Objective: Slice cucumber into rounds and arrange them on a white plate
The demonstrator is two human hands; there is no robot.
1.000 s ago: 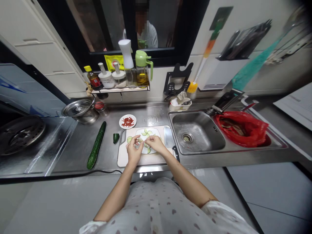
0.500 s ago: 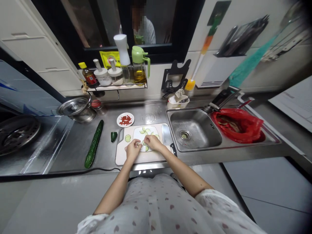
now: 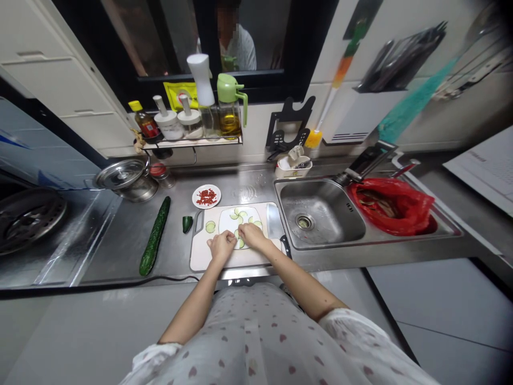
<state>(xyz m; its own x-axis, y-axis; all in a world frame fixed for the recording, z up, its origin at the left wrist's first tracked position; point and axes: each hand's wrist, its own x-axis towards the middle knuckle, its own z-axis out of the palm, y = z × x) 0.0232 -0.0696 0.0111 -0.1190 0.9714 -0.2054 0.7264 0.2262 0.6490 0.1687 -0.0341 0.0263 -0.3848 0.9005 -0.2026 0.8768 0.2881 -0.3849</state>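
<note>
A white plate (image 3: pixel 227 220) rests on a pale cutting board (image 3: pixel 199 251) with thin cucumber slices (image 3: pixel 241 214) laid out in curved groups. My left hand (image 3: pixel 223 246) is over the plate's left front edge, thumb and fingers pinched together; whatever is between them is hidden. Close beside it, my right hand (image 3: pixel 251 235) has its fingertips closed on a cucumber slice at the plate's front. A few loose slices (image 3: pixel 210 226) lie on the board at left. Along the board's right side lies a kitchen knife (image 3: pixel 274 220), its black handle toward me.
Left of the board are a whole cucumber (image 3: pixel 154 236) and a cut cucumber end (image 3: pixel 187 224). A small dish (image 3: pixel 215 202) of chopped red pieces stands behind. To the right is a sink (image 3: pixel 320 241) with a red plastic bag (image 3: pixel 417 214). Bottles and jars fill a wall shelf (image 3: pixel 188 144).
My left hand has shifted slightly right, closer to my right hand. My right hand stays nearly in place over the front of the plate.
</note>
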